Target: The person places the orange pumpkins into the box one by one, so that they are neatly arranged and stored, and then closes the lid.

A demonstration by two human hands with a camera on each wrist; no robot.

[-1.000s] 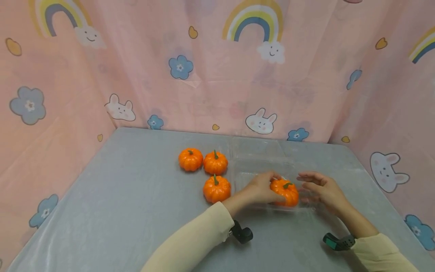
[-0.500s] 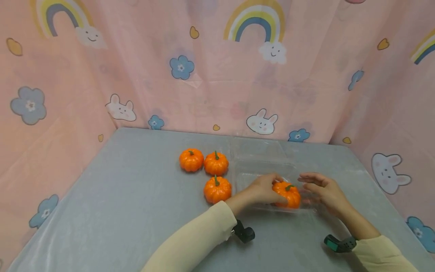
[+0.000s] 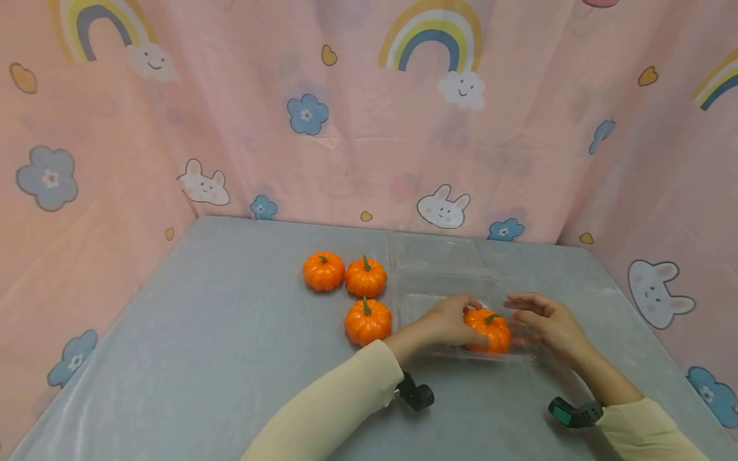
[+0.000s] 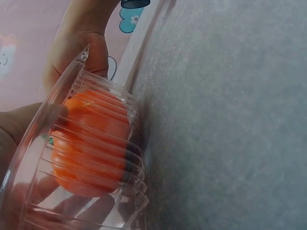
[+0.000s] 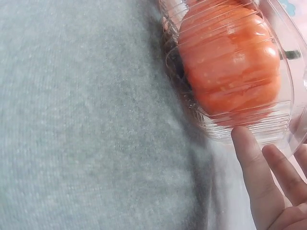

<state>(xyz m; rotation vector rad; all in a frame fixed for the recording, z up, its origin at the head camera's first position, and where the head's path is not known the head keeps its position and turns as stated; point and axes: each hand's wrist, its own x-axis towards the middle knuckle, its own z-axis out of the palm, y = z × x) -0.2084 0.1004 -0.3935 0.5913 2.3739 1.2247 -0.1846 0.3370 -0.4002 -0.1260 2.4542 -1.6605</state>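
Observation:
An orange toy pumpkin (image 3: pixel 494 331) with a green stem sits in the front right corner of a clear plastic clamshell box (image 3: pixel 421 296). My left hand (image 3: pixel 451 321) reaches into the box and grips this pumpkin from its left side, thumb in front and fingers behind. Through the ribbed wall, the left wrist view shows the pumpkin (image 4: pixel 91 143) low in the box. At the box's right end is my right hand (image 3: pixel 550 325), its fingers extended. In the right wrist view, the fingertips (image 5: pixel 242 136) are right at the clear end wall, outside the box.
Left of the box stand three more orange pumpkins: one at the back left (image 3: pixel 324 271), another beside it (image 3: pixel 366 278), and one nearer the front (image 3: pixel 368 323). The box's clear lid (image 3: pixel 435 253) lies folded back behind it. A grey cloth (image 3: pixel 230 346) covers the table; a pink printed curtain (image 3: pixel 357 147) surrounds it.
My left hand and the gripped pumpkin have shifted slightly right inside the box. My right hand stays nearly where it was, and the three other pumpkins have not moved.

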